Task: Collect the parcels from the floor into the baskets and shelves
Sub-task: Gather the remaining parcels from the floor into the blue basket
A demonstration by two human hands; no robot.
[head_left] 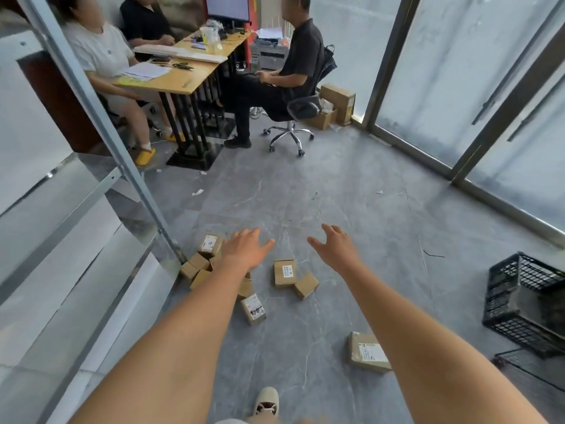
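Little of the collecting looks done: every parcel in view lies on the floor, and neither hand carries one. At the left stands a metal shelf unit, its visible boards bare of parcels. At the foot of its upright sits a cluster of small cardboard parcels, with one labelled box at its far edge. The left hand hovers above that cluster, fingers spread and holding nothing. Just right of it lie a printed box, a labelled parcel and a plain small box touching it. The right hand is likewise outstretched over bare floor, fingers straight, grip empty. Nearer the person, a larger flat parcel lies partly hidden behind the right forearm. At the far right a black plastic basket stands tipped, seemingly without parcels inside.

The floor is grey marbled tile with scraps of paper. Beyond, people sit around a wooden tabletop; glass doors line the right side.
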